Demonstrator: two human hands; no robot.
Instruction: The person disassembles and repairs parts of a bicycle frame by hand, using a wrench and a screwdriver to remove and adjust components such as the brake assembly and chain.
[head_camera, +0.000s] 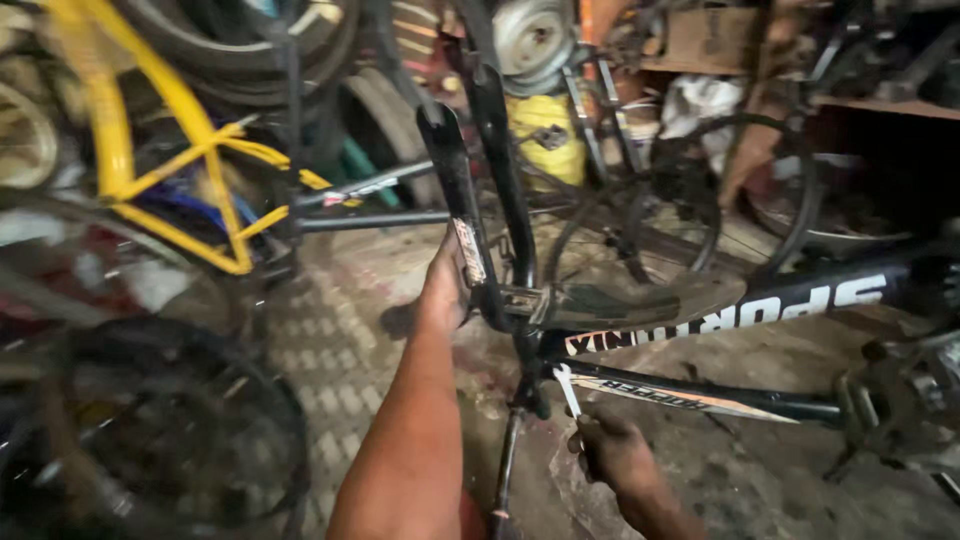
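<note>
A black bicycle frame (720, 315) lies upside down in front of me, its fork (455, 190) pointing up and away. My left hand (443, 290) grips one black fork leg near the crown. My right hand (612, 452), lower and to the right, holds a slim silver spanner (567, 388) whose open end points up at the frame's head tube area. The black mudguard (640, 300) sits over the frame between both hands.
A yellow bicycle frame (165, 150) stands at the left. A black tyre (160, 430) lies at lower left. Wheels (680, 200), a white rim and a yellow container stand behind. The crank and pedal (900, 400) are at right. The floor is patterned tile.
</note>
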